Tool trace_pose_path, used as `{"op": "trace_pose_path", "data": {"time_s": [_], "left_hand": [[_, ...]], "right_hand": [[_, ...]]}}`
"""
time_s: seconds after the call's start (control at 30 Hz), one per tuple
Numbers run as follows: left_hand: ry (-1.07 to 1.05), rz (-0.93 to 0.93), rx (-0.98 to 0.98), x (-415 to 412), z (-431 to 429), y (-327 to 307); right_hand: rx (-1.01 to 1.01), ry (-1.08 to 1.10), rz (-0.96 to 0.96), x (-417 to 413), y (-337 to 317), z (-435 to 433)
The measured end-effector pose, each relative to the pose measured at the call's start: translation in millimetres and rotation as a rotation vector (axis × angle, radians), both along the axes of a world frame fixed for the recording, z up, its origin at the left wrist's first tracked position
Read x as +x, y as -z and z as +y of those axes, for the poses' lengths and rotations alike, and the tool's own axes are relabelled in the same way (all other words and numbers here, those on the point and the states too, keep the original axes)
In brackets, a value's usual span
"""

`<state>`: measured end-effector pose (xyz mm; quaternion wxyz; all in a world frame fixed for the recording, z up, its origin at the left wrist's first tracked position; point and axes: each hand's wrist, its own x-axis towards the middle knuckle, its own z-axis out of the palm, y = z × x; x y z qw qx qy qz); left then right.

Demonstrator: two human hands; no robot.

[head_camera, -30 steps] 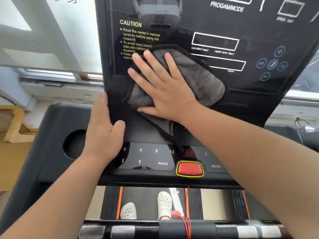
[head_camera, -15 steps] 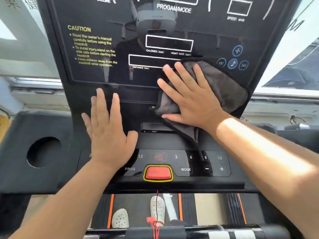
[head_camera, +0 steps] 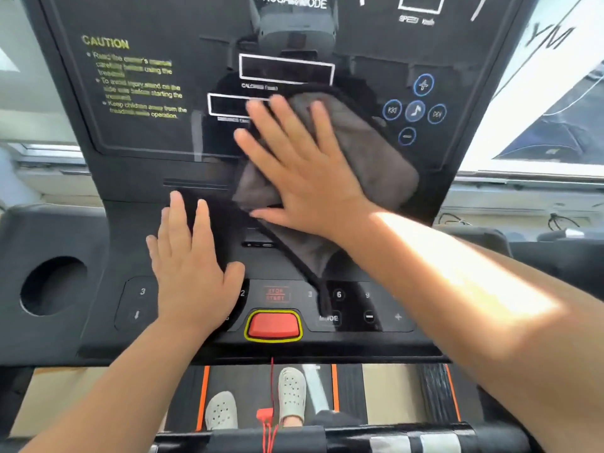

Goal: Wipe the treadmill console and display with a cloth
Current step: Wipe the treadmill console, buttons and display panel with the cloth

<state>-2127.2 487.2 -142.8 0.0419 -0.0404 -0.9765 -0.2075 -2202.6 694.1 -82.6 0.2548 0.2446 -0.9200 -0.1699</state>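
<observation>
The black treadmill console (head_camera: 108, 243) fills the view, with its glossy display (head_camera: 157, 135) above, carrying yellow caution text and white boxes. A grey cloth (head_camera: 376, 158) with a dark hem lies against the lower middle of the display. My right hand (head_camera: 300, 174) presses flat on the cloth, fingers spread, covering its left half. A corner of the cloth hangs down over the button row. My left hand (head_camera: 189, 269) rests flat on the console just left of the red stop button (head_camera: 273, 324), holding nothing.
Blue round media buttons (head_camera: 415, 111) sit right of the cloth. A round cup holder (head_camera: 52, 286) is at the console's left. A red safety cord (head_camera: 271, 403) hangs from below the stop button. Below, two white clogs (head_camera: 258, 407) stand on the belt. Windows flank the console.
My right hand slid the cloth from the display's left to the right, then a little back toward the middle. My left hand moved from the display's left edge to the button panel.
</observation>
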Motion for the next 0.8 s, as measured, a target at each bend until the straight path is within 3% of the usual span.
{"op": "trace_pose_path", "data": {"time_s": [0.13,0.33,0.6,0.8], "left_hand": [[-0.018,-0.008,0.011,-1.6,7.0,-2.5],[-0.082,-0.012,0.063,-1.3,19.7,-5.6],[-0.108,-0.032,0.076,-1.2,28.1,-9.3],[-0.129,-0.040,0.095,3.3,34.7,-14.8]], "right_hand": [[0.004,-0.034,-0.016,-7.3,0.3,-16.6],[-0.010,-0.029,0.014,9.6,12.6,46.0],[-0.088,0.088,0.096,31.3,28.3,111.0],[-0.195,0.201,0.033,42.3,31.7,95.9]]}}
